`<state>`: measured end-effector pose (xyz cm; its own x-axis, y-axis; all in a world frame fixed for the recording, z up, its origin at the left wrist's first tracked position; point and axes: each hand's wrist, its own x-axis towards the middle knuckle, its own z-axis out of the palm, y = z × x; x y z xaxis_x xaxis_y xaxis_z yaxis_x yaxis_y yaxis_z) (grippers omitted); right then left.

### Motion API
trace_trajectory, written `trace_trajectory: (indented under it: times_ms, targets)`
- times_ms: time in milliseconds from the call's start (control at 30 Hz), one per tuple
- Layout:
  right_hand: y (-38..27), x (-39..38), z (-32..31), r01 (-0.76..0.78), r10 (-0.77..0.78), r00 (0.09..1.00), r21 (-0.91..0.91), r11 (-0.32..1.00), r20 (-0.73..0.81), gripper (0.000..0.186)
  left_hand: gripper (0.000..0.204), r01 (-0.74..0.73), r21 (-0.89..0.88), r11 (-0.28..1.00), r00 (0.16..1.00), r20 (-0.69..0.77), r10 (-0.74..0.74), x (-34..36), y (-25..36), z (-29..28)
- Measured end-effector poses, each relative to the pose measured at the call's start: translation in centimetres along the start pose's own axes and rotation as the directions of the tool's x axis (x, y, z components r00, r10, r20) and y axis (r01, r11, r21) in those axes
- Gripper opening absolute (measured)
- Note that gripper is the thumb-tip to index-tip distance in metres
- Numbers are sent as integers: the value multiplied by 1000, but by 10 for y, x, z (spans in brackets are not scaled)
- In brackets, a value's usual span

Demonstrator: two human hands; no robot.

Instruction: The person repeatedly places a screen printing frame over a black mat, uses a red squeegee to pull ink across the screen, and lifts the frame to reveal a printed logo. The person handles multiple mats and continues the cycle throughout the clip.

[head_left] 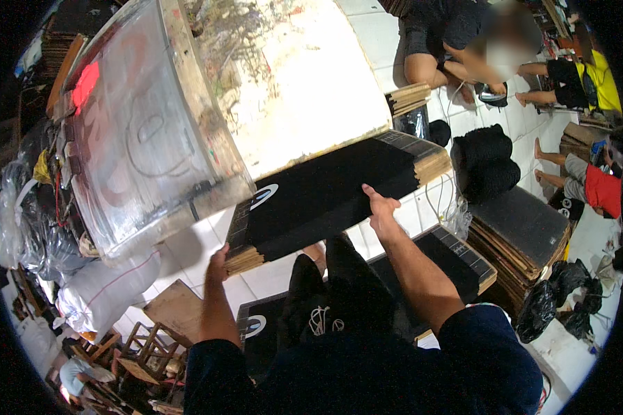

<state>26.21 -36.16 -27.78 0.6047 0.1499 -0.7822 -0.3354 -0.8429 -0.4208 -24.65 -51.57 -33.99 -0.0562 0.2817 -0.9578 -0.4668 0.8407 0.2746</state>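
Across my front lies a thick stack of thin boards [311,194] wrapped with black cloth, with bare wooden ends and a pale oval print near the left end. My left hand [219,263] grips its left near corner, most fingers hidden below. My right hand [381,207] holds the near edge toward the right, thumb on top and fingers underneath. The far side of the stack is close against the edge of a paint-stained white table [291,90]; I cannot tell whether they touch. A large wooden-framed printing screen [131,131] stands tilted over the table's left side.
Another cloth-covered board stack [457,256] lies low by my legs. At right are a tall pile of boards [516,228], folded black cloth [488,162] and black plastic bags [543,304]. A white sack [107,294] and wooden stool [152,353] stand left. Several people sit at upper right.
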Motion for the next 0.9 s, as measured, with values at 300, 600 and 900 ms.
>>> trace_trajectory:
  times_ms: [300, 600, 900]
  targets:
    - [-100, -23, 93, 78, -73, 997, -283, 956, 31, 117, 62, -462, -5, 887, 885, 58, 462, 45, 65, -40]
    - [-55, 15, -52, 558, -438, 828, -590, 583, 350, 88, 79, -296, -407, 864, 903, -413, 115, 5, 41, 54]
    - [-66, 69, -208, 359, -135, 907, -564, 744, 399, 54, 79, -210, -293, 933, 964, -223, 147, 2, 35, 201]
